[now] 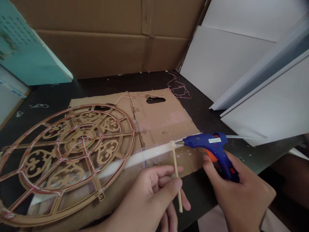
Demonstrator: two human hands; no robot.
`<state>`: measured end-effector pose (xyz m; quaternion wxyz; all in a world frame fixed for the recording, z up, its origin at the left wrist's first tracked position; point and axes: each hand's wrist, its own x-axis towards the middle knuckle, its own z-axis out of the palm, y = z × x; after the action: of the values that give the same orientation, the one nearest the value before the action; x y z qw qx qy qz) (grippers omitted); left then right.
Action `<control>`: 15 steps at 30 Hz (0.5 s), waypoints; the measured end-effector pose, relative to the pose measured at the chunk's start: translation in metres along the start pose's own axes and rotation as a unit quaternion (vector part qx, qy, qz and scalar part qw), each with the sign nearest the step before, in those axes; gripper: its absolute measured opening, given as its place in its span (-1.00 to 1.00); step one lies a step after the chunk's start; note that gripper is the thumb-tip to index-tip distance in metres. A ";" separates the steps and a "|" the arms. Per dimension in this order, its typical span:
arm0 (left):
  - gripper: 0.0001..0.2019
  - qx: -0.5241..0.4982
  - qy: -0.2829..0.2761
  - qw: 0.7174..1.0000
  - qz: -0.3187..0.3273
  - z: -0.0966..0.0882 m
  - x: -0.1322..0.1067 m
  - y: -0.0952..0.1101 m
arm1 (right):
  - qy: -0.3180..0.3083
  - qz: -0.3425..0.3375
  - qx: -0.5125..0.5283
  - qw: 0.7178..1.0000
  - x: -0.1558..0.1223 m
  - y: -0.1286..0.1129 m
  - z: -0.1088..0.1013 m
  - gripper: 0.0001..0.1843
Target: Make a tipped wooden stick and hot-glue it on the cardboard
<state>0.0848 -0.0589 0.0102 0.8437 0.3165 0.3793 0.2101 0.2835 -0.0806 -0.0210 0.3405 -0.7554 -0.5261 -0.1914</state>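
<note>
My left hand point(159, 196) pinches a thin pale wooden stick point(176, 161) that stands nearly upright, with a whitish blob on its top end. My right hand point(236, 190) is wrapped round the handle of a blue glue gun point(205, 143) with an orange trigger. The gun's metal nozzle points left and meets the stick's top, or comes very close to it. A clear glue stick point(243, 137) juts from the gun's back. To the left lies a large round tan openwork frame point(96, 180) with scroll ornaments and red-and-white wire along its ribs.
Under the frame is a flattened cardboard sheet point(164, 119) with a white strip across it. Thin wire point(178, 88) lies tangled at its far right corner. A cardboard wall point(96, 48) stands behind, white panels point(224, 58) at right, a teal board point(31, 48) at left.
</note>
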 end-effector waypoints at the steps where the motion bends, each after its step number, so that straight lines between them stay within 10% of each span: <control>1: -0.41 0.000 0.000 1.000 -0.001 0.000 0.000 0.000 | 0.000 0.000 -0.001 1.000 0.000 0.001 0.000 -0.64; 15: -0.39 -0.017 -0.005 1.000 -0.001 -0.002 0.000 -0.002 | 0.021 -0.035 -0.010 0.999 0.001 0.003 0.001 -0.73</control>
<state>0.0835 -0.0593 0.0082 0.8510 0.3034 0.3714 0.2141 0.2871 -0.0798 -0.0217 0.3369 -0.7359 -0.5428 -0.2242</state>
